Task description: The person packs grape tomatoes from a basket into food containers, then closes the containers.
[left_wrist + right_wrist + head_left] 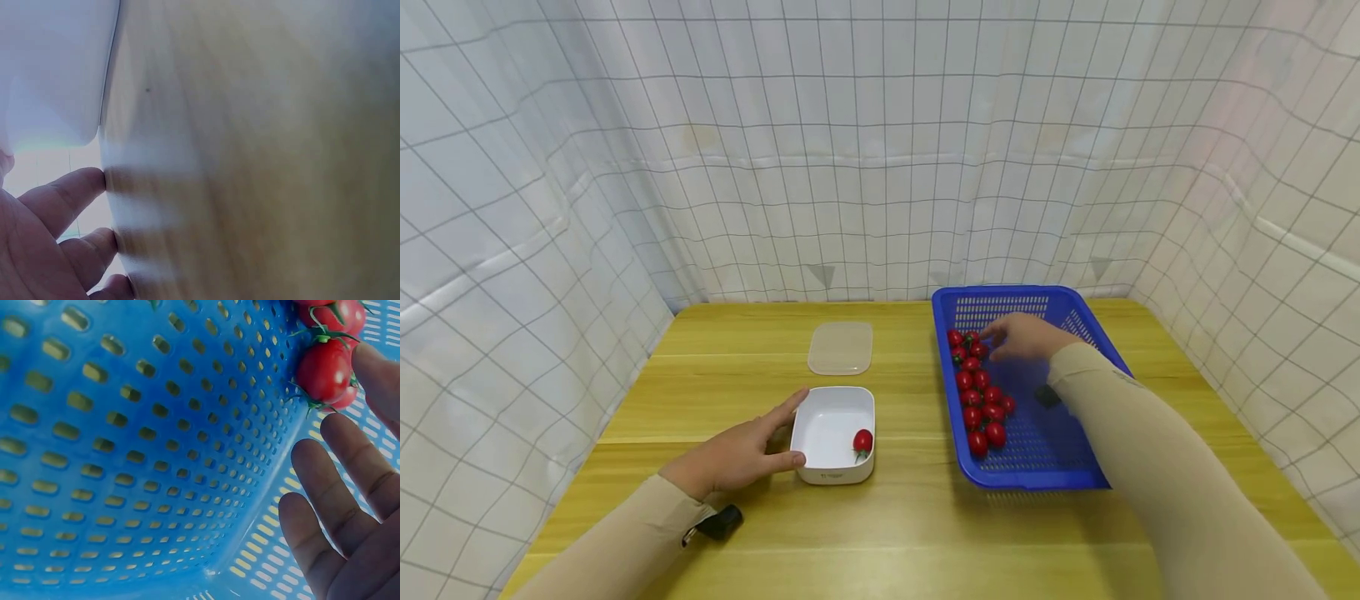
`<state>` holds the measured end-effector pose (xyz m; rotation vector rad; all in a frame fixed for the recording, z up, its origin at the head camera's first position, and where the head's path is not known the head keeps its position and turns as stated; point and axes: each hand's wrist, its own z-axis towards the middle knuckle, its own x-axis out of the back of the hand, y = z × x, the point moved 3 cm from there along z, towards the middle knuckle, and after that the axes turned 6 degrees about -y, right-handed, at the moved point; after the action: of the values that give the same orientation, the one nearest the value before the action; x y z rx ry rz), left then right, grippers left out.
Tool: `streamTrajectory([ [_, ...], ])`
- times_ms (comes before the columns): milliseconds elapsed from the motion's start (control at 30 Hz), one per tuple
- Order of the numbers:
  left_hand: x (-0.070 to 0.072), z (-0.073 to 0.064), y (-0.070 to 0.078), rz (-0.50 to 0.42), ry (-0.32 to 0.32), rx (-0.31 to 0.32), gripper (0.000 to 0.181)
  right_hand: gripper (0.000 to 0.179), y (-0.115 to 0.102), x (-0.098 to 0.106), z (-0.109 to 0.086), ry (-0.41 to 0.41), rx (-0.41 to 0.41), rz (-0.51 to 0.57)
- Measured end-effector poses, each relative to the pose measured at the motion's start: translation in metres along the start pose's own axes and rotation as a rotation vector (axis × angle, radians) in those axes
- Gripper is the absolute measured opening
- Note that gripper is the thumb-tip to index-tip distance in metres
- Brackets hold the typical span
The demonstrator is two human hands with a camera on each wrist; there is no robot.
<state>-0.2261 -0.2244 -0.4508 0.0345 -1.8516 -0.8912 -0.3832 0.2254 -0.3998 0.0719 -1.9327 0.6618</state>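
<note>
A white square box (820,429) stands on the table, with one cherry tomato (862,442) in its right front corner. My left hand (747,450) rests against the box's left side, thumb and forefinger spread along it; in the left wrist view its other fingers (65,197) touch the tabletop. Inside the blue basket (1033,481), several cherry tomatoes (972,398) lie along the left side. My right hand (1026,337) reaches over the basket's far part, fingertips beside the tomatoes. In the right wrist view, the thumb and straight fingers (325,487) are spread near a tomato (324,372) with nothing held.
Behind the box, a translucent square lid (841,348) lies flat on the wooden table (887,533). White checked curtains (880,167) hang at the back and both sides. A black strap device (721,522) is at the left wrist.
</note>
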Motion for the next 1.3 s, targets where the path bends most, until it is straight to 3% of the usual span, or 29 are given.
streamTrajectory([
  [367,-0.001,0.001,0.000,0.006,-0.004,0.007,0.099,0.044,0.006,-0.004,0.011,-0.015,-0.059,-0.051],
  [1300,-0.002,0.000,-0.002,-0.016,-0.003,0.020,0.099,0.031,0.003,-0.012,0.022,-0.006,-0.038,-0.070],
])
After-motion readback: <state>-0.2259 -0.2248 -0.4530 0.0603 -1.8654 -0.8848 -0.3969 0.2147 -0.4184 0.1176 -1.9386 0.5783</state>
